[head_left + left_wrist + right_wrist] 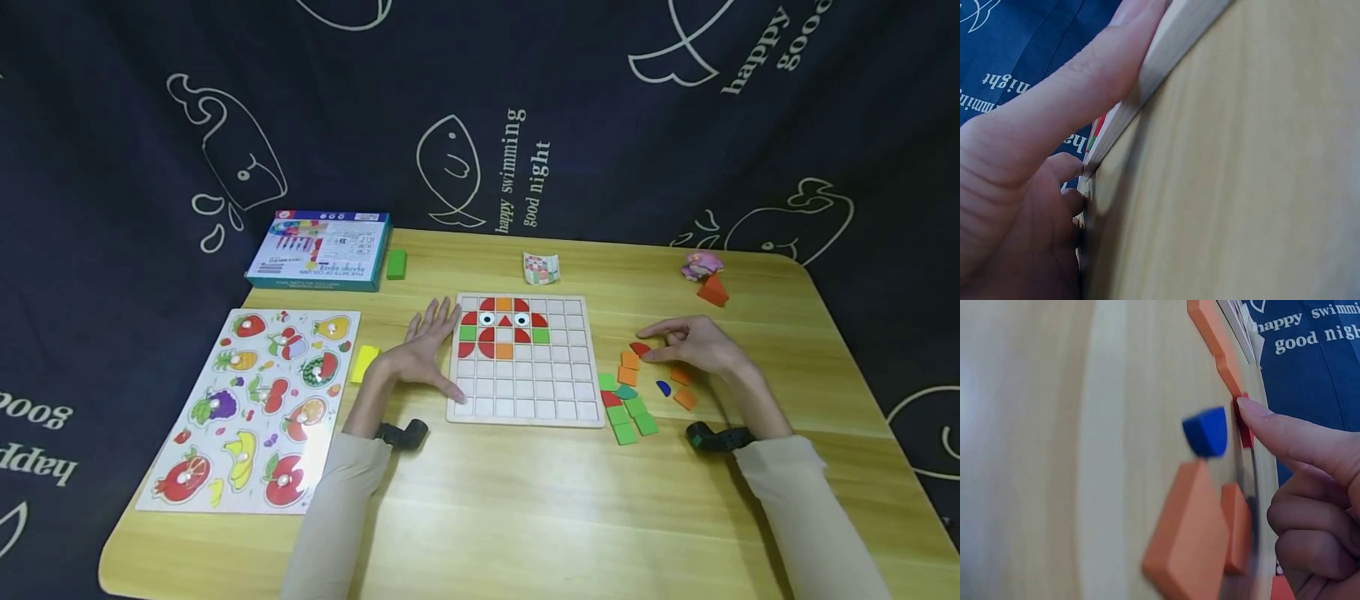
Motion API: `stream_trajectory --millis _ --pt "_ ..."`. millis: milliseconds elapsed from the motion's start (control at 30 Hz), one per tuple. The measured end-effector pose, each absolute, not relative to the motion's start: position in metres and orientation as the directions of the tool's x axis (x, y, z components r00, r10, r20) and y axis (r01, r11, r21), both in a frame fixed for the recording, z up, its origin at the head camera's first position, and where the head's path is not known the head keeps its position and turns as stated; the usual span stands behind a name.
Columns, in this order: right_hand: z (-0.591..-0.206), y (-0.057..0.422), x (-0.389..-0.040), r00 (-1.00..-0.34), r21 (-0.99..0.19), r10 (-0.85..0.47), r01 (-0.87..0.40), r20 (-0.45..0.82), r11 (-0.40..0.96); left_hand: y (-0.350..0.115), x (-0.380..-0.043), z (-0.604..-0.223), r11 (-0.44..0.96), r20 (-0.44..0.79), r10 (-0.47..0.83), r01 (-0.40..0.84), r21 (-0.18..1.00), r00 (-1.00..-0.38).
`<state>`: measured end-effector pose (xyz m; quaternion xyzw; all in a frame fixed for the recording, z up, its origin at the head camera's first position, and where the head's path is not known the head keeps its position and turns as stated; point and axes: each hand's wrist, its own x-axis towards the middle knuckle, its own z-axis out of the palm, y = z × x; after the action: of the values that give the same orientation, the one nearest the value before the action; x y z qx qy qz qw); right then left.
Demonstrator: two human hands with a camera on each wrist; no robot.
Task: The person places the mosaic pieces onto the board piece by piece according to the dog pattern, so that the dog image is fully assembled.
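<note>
My left hand (422,350), fingers spread, rests along the left edge of a wooden grid board (525,412). Its thumb presses the board's side in the left wrist view. Red, orange, green and eye-marked tiles form a pattern in the board's upper left cells. Right of the board, my right hand (693,343) pinches a red curved tile (640,347) between thumb and index finger. In the right wrist view the thumb lies against this red tile (1245,428), the index fingertip hidden behind. A blue half-round piece (663,388) and orange tiles (684,398) lie below that hand.
Green tiles (624,432) lie beside the board's lower right. A fruit puzzle board (247,408) covers the table's left, with a boxed toy (318,250) behind it. A yellow piece (365,363), green block (396,264), patterned paper (541,268) and orange-red block (713,291) lie around.
</note>
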<state>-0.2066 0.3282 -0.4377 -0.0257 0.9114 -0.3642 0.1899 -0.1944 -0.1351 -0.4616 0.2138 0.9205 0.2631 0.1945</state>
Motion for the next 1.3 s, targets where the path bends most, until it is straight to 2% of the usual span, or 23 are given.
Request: stream_trajectory --millis 200,467,667,767,967,1133,1233,1300 --pt "-0.438 0.32 -0.21 -0.918 -0.674 -0.208 0.082 -0.338 0.734 -0.136 -0.194 -0.461 0.765 -0.244 0.5 0.292 0.574 -0.831" --pt "-0.427 0.32 -0.204 -0.943 -0.513 -0.123 0.057 -0.309 0.856 -0.136 -0.194 -0.461 0.762 -0.233 0.501 0.297 0.575 -0.834" --pt "-0.429 0.334 -0.205 -0.896 -0.656 -0.279 0.017 -0.345 0.754 -0.136 -0.194 -0.461 0.761 -0.232 0.503 0.299 0.576 -0.832" --pt "-0.435 0.335 -0.207 -0.887 -0.694 -0.317 0.006 -0.336 0.72 -0.136 -0.194 -0.462 0.76 -0.231 0.503 0.3 0.576 -0.833" --pt "-0.442 0.327 -0.211 -0.892 -0.696 -0.341 -0.043 -0.297 0.717 -0.136 -0.194 -0.461 0.763 -0.232 0.504 0.304 0.57 -0.832" --pt "-0.434 0.313 -0.21 -0.911 -0.613 -0.344 -0.14 -0.228 0.778 -0.136 -0.194 -0.461 0.766 -0.232 0.5 0.3 0.569 -0.835" --pt "-0.426 0.285 -0.207 -0.926 -0.6 -0.333 -0.165 -0.179 0.782 -0.136 -0.194 -0.461 0.765 -0.232 0.501 0.301 0.569 -0.834" --pt "-0.424 0.256 -0.203 -0.925 -0.65 -0.341 -0.157 -0.166 0.743 -0.136 -0.194 -0.461 0.766 -0.233 0.505 0.308 0.564 -0.831"
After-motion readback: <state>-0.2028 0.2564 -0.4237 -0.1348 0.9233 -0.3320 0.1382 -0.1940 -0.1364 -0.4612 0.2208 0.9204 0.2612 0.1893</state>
